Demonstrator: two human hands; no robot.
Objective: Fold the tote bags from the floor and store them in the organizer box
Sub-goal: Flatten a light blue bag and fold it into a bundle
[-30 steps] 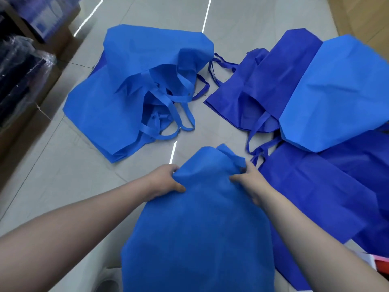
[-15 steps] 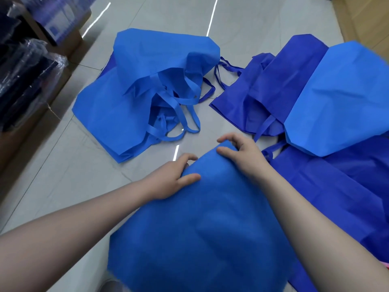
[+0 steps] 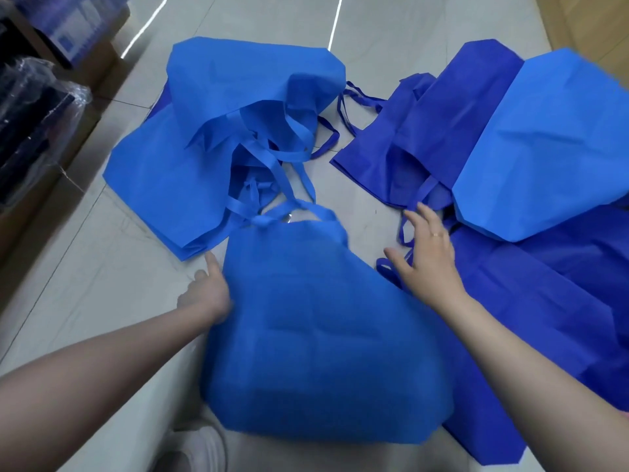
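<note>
Floor: pale glossy tiled floor (image 3: 357, 39), carrying every bag in sight; no organizer box shows in the head view.
Dark pile: deep royal-blue non-woven tote bags (image 3: 531, 301) spread flat on the right, with a lighter blue one (image 3: 551, 137) lying over them.
Far heap: crumpled mid-blue fabric tote bags with tangled strap handles (image 3: 211, 137), lying well behind the near bag on the left.
Near bag: mid-blue non-woven tote bag (image 3: 316, 335) lying in front of the person between both arms, its far edge blurred.
Handling: looks feather-light, limp and creasable, likely to billow and slide on the smooth tile; best pinched at corners or side seams, with handles tucked in first.
Left hand (image 3: 204, 294): at the near bag's left edge, its far side hidden under the fabric, forefinger pointing out over the tile; whether it grips cannot be told.
Right hand (image 3: 429, 253): spread wide, fingers straight, gripping nothing, over a dark strap loop (image 3: 403, 229) beside the near bag.
</note>
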